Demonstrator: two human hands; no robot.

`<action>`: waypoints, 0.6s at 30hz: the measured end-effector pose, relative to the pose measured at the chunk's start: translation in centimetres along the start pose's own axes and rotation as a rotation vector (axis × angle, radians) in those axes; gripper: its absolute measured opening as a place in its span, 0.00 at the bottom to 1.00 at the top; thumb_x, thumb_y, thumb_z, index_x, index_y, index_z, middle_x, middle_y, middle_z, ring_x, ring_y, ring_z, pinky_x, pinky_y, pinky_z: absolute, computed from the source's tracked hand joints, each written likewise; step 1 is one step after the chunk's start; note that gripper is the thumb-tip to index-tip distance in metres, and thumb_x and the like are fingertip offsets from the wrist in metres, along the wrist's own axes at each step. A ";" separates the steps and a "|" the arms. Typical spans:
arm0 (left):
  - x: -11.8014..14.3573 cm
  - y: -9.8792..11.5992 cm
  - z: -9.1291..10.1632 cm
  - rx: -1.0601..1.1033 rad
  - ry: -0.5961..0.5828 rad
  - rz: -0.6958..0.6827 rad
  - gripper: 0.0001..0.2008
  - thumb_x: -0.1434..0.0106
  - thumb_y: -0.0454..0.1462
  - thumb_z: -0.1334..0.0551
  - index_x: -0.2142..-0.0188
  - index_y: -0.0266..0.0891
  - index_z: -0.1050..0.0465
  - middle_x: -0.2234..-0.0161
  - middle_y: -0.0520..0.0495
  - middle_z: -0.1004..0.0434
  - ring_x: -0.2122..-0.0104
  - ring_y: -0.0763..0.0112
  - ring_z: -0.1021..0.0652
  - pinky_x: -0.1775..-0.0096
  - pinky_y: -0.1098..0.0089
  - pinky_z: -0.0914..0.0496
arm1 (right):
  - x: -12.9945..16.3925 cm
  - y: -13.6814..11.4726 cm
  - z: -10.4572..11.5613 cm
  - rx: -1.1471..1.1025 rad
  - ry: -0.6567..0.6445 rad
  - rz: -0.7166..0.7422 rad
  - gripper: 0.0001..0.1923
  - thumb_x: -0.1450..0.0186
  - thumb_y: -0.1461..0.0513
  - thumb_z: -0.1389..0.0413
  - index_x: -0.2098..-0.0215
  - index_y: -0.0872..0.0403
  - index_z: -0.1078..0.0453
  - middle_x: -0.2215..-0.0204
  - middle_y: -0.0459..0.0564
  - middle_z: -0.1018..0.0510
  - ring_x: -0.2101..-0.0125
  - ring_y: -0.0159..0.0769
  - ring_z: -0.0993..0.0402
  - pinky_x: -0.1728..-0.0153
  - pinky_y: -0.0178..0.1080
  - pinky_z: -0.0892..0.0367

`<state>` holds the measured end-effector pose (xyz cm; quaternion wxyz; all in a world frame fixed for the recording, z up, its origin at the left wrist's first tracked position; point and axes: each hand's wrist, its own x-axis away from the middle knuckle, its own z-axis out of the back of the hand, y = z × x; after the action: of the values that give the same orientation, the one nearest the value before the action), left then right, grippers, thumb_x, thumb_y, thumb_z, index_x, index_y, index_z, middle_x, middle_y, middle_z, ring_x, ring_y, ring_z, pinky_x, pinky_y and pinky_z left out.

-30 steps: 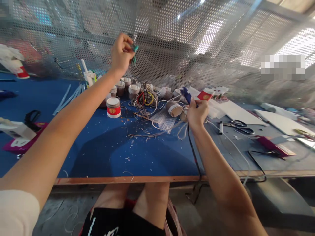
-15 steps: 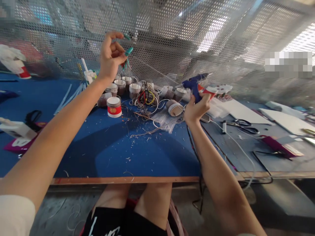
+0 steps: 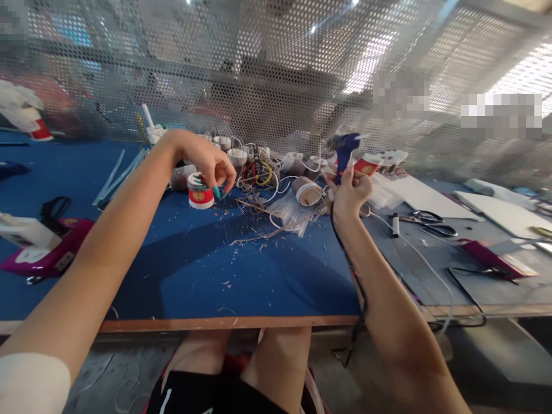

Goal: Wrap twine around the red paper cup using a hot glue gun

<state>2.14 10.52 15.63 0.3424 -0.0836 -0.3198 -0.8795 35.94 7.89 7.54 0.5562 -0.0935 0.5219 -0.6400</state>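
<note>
The glue gun stands upright in the right hand, its blue body rising above the fingers, which are clenched round the grip; its black cord drops from under the palm along the forearm to the table edge. Just left of those fingers lies a tape roll on its side, and beyond it a sheaf of clear sticks.

The left hand hangs palm down over the blue table, fingers curled, thumb and forefinger pinched on a small teal piece; what it is cannot be told. The red-and-white jar sits right beside the fingertips, just left of them. Past them, further from the person, stand more cups and a tangle of wires. Scissors lie well right of the right hand.
</note>
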 end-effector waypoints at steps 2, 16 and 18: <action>-0.8 -1.0 0.3 -0.109 0.110 0.104 0.18 0.56 0.35 0.38 0.62 0.43 0.21 0.78 0.54 0.27 0.76 0.69 0.30 0.69 0.67 0.34 | 0.2 -0.4 0.0 -0.165 0.017 -0.047 0.37 0.43 0.32 0.65 0.55 0.50 0.43 0.57 0.61 0.22 0.55 0.47 0.24 0.61 0.48 0.27; -0.8 -3.4 1.5 0.517 1.087 0.218 0.28 0.41 0.25 0.41 0.40 0.30 0.37 0.69 0.51 0.25 0.72 0.78 0.29 0.57 0.68 0.31 | -2.1 3.8 -0.7 -1.862 -0.949 -0.543 0.15 0.34 0.63 0.46 0.77 0.48 0.45 0.81 0.41 0.34 0.81 0.29 0.37 0.78 0.32 0.34; -0.9 -4.3 1.7 0.727 1.154 0.202 0.21 0.42 0.25 0.39 0.48 0.31 0.30 0.71 0.52 0.25 0.70 0.76 0.27 0.55 0.66 0.30 | -1.4 3.3 -0.3 -2.032 -1.031 -0.604 0.14 0.34 0.69 0.52 0.75 0.49 0.46 0.79 0.42 0.34 0.82 0.28 0.37 0.79 0.32 0.35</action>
<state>-0.14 14.41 14.45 0.5444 0.4886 -0.3518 -0.5840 38.30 9.72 5.52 0.1975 -0.8610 0.4623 0.0772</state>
